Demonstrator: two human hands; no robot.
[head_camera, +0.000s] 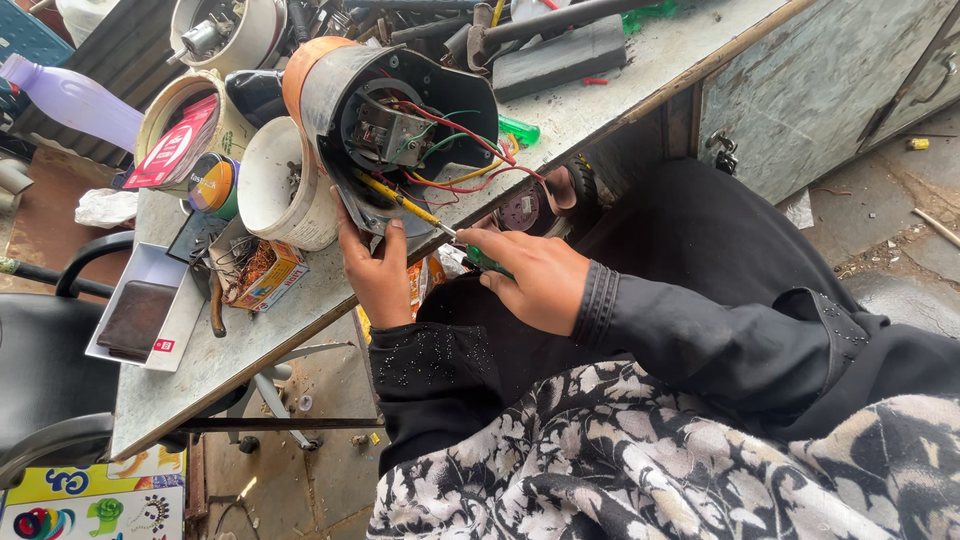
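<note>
Grey workbench (600, 110) cluttered with tubs (285, 185), concrete floor (880, 210), black chair (45, 370)

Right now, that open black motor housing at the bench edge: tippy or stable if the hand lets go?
Likely tippy: the black motor housing stands on its side at the bench edge, steadied by the left hand. Probably heavy for its size, given the metal motor inside. The loose red and yellow wires look floppy and could snag the screwdriver in the right hand.
</note>
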